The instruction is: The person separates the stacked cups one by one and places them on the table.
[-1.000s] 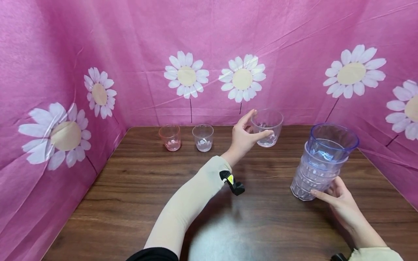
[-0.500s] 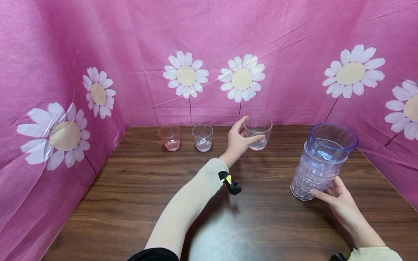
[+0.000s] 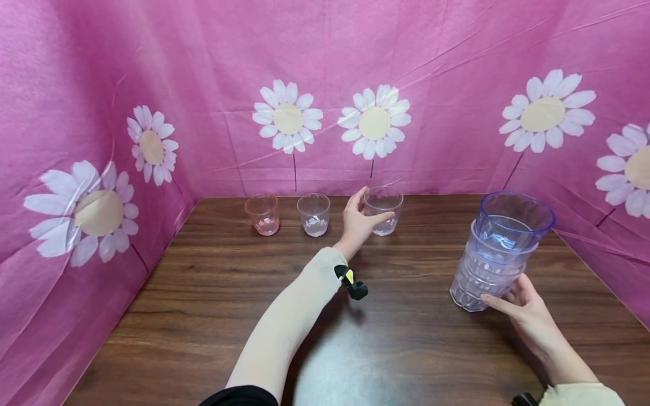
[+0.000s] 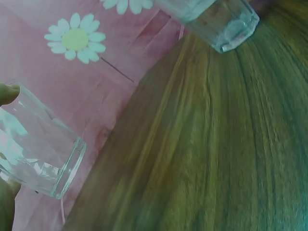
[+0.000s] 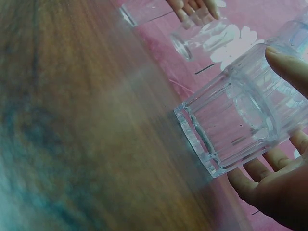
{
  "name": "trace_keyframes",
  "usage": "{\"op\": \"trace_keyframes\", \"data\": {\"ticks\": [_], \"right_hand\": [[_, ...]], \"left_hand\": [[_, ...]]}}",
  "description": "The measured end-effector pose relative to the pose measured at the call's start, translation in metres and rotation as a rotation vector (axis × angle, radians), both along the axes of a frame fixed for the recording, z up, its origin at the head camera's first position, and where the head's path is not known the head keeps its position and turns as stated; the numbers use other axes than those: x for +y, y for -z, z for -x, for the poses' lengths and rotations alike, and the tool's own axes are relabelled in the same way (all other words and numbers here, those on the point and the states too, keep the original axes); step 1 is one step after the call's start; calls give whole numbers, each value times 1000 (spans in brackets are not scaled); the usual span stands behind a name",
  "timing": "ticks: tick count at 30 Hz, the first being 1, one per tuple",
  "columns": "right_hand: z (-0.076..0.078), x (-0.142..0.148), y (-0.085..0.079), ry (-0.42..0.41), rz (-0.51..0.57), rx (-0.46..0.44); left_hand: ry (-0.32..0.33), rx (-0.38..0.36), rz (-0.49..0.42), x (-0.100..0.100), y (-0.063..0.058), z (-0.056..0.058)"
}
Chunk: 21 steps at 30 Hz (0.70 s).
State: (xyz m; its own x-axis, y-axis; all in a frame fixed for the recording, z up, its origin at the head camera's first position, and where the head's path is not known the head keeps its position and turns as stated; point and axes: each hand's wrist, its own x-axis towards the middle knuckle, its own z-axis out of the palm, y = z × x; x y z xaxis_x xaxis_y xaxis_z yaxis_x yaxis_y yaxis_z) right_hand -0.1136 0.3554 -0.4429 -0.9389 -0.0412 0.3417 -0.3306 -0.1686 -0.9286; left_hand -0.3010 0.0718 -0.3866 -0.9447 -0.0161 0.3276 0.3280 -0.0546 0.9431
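My left hand (image 3: pixel 358 224) holds a clear plastic cup (image 3: pixel 387 210) by its side, thumb in front, near the table's back edge. In the left wrist view the same cup (image 4: pixel 43 144) shows its base toward the wood; whether it touches the table I cannot tell. On the right, my right hand (image 3: pixel 535 321) grips the lower part of a stack of clear faceted cups (image 3: pixel 482 276). A blue-rimmed cup (image 3: pixel 515 225) sits in the top of that stack. The right wrist view shows the thumb and fingers on opposite sides of the stack's bottom cup (image 5: pixel 226 125).
Left of my left hand, a small clear cup (image 3: pixel 314 215) and a pink cup (image 3: pixel 263 215) stand upright in a row on the wooden table (image 3: pixel 203 316). A pink cloth (image 3: pixel 325 56) with daisies hangs behind and along both sides.
My left hand has moved left and slightly down with the clear cup, closer to the small clear cup. The right hand and its stack have stayed in place.
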Motion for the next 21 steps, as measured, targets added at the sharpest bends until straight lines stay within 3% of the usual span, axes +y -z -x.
{"op": "trace_keyframes", "data": {"ticks": [11,21], "right_hand": [[0,0,-1,6,-9,1],[-1,1,0,8,-22,0]], "left_hand": [[-60,5,31,-8,14,10],[-124,7,155,-13,23,12]]}}
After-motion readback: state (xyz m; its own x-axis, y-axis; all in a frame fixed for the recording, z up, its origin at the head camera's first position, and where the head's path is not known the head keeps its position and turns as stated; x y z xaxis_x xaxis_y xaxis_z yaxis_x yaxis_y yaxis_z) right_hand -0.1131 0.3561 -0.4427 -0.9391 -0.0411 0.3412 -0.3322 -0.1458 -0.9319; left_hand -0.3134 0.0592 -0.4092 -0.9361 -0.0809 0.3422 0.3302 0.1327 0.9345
